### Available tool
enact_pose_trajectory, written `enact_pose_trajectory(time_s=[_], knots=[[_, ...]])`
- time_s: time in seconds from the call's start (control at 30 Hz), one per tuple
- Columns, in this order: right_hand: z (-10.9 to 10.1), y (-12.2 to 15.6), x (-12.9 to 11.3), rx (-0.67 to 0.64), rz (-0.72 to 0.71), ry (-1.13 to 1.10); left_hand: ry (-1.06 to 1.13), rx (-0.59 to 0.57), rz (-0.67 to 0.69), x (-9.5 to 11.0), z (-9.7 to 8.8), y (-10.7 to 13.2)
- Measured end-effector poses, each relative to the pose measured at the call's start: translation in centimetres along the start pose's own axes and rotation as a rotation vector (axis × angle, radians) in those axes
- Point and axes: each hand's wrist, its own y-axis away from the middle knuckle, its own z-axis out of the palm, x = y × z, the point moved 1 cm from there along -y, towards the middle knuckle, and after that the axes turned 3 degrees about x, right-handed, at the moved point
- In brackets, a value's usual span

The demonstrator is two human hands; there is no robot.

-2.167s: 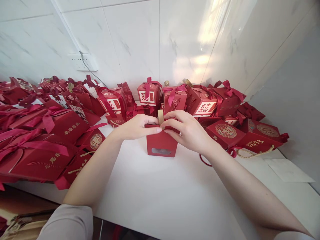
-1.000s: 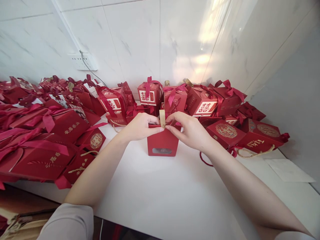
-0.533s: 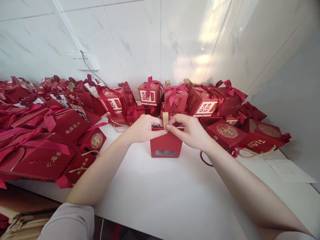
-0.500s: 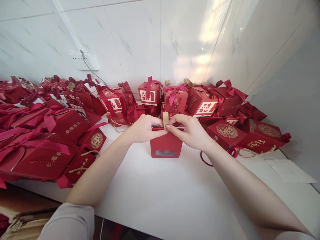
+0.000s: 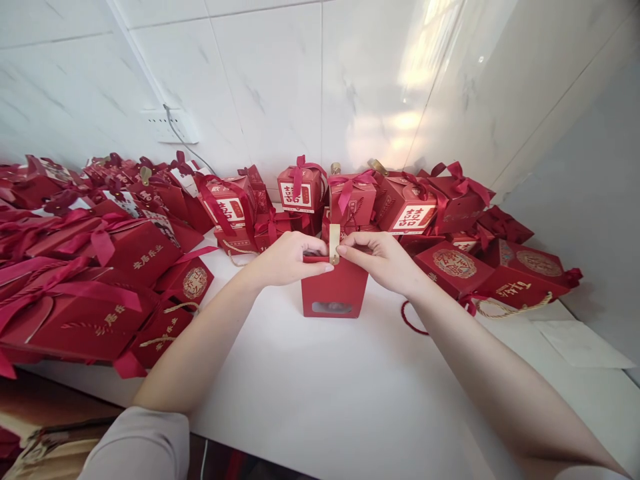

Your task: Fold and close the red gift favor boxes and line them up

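Observation:
A small red gift box [image 5: 334, 291] with a little clear window low on its front stands upright on the white table [image 5: 320, 393]. A gold strap [image 5: 334, 243] rises from the middle of its top. My left hand [image 5: 284, 259] pinches the box's top flap on the left of the strap, fingers closed. On the other side, my right hand [image 5: 384, 260] has its fingers closed on the flap, fingertips touching the strap's foot. Both hands meet over the box's top.
Several red gift boxes with dark pink ribbons [image 5: 350, 197] line the tiled wall behind. A heap of larger red boxes [image 5: 80, 280] fills the left side. Flat red boxes [image 5: 500, 273] and a white sheet [image 5: 580, 343] lie on the right. A wall socket [image 5: 170, 125] with a cable is up left.
The box and both hands have shifted slightly to the right. My fingers have closed the top flaps tighter around the gold strap, which now stands straighter.

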Motion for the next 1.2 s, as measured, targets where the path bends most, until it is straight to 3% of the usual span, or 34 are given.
enact_pose_trajectory(time_s=[0.2, 0.5, 0.7, 1.2], knots=[[0.4, 0.1, -0.4, -0.013, -0.065, -0.205, 0.059, -0.014, -0.022, -0.1, 0.1, -0.1], [0.5, 0.4, -0.6, 0.109, -0.096, -0.065, 0.011, -0.024, -0.011, -0.2, -0.1, 0.0], [0.2, 0.4, -0.8, 0.074, -0.086, -0.052, -0.007, -0.084, -0.004, 0.0, -0.5, 0.1], [-0.8, 0.4, -0.6, 0.053, -0.111, 0.102, -0.046, -0.012, 0.034, 0.1, -0.1, 0.0]])
